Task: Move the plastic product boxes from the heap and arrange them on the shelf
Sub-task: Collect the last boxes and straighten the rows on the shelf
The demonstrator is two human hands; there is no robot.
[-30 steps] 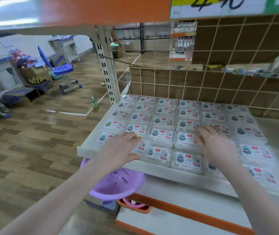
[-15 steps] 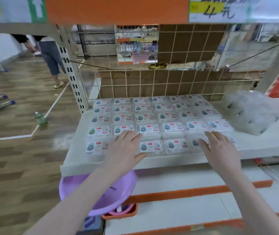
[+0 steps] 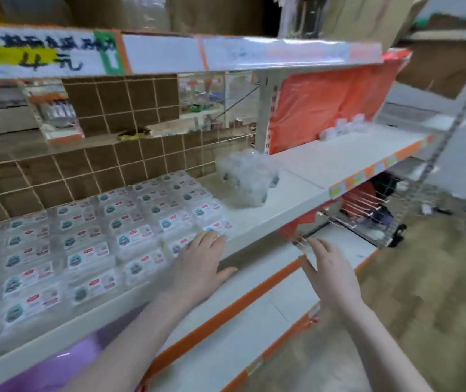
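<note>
Rows of clear plastic product boxes [image 3: 90,244] with white labels lie flat on the white shelf [image 3: 257,230], filling its left part. To their right on the same shelf sits a heap of loose clear boxes [image 3: 247,179]. My left hand [image 3: 202,267] rests palm down, fingers spread, on the front right corner of the arranged rows at the shelf's edge, holding nothing. My right hand [image 3: 329,274] hovers open in front of the shelf, below its edge and well short of the heap. The view is blurred.
A wire grid backs the shelf. An upper shelf with a price sign [image 3: 48,53] hangs overhead. An orange sheet [image 3: 325,108] and a few white boxes [image 3: 342,128] sit further right. A purple basin [image 3: 56,372] lies below left; a wire basket [image 3: 364,213] lower right.
The view has swung right, bringing the heap and the right bay into sight. My right hand has come off the rows and moved right, off the shelf. My left hand stays on the boxes.
</note>
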